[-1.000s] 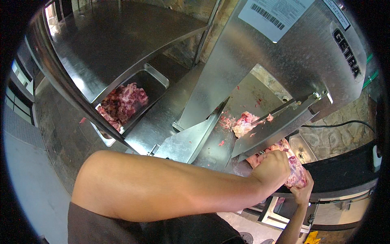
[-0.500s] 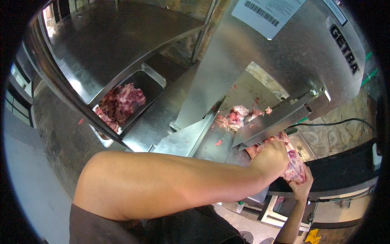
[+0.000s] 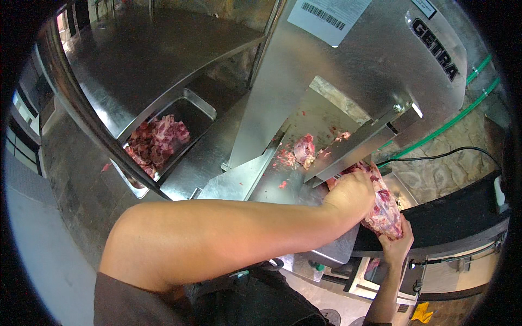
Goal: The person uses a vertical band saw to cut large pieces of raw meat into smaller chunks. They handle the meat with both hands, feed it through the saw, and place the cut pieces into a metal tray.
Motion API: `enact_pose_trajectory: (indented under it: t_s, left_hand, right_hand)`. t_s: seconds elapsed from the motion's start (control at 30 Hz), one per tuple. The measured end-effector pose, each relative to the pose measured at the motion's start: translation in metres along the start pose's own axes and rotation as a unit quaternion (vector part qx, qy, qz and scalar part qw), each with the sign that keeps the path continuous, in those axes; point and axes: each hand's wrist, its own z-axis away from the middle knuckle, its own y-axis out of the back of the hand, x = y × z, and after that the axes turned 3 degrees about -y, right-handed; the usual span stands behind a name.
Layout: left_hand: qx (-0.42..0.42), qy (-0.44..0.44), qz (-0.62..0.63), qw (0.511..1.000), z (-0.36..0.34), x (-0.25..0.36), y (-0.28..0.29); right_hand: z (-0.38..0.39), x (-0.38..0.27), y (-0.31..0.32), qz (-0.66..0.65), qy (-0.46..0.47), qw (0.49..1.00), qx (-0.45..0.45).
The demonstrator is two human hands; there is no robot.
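A large slab of raw meat [image 3: 384, 209], red with pale fat, lies against the near side of the steel fence of a meat-cutting machine [image 3: 348, 149]. My left hand [image 3: 354, 194] reaches across and presses on its upper part, fingers curled and partly hidden behind the knuckles. At the lower end, my right hand [image 3: 398, 242] grips the slab's edge from below. Beyond the fence, a smaller cut piece of meat [image 3: 304, 150] rests on the steel table [image 3: 283, 196] among scraps. No blade can be made out.
On the left, a steel tray [image 3: 201, 103] holds a heap of cut meat [image 3: 163, 138]. Behind it stands a steel worktop [image 3: 163, 49]. A black cable [image 3: 443, 156] and a green hose [image 3: 454, 124] run on the right, above a dark curved edge [image 3: 446, 217].
The whole view has shifted, so the machine appears further left and higher. Both hands keep their hold on the slab. The smaller piece beyond the fence looks slightly turned.
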Motion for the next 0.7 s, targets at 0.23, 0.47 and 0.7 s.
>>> enact_pose_trajectory:
  t_s: [0.23, 0.47, 0.7]
  left_hand:
    - [-0.007, -0.018, -0.033, 0.999, 0.003, -0.002, 0.007]
    - [0.016, -0.024, -0.028, 0.999, 0.006, -0.005, 0.007]
    - [-0.031, -0.033, -0.051, 0.998, 0.008, -0.003, 0.015]
  right_hand:
    - [0.015, 0.002, 0.008, 0.041, -0.03, 0.998, 0.03]
    - [0.02, 0.017, 0.002, 0.002, -0.07, 0.997, 0.031]
    - [0.031, 0.027, 0.023, -0.049, -0.032, 0.998, 0.01]
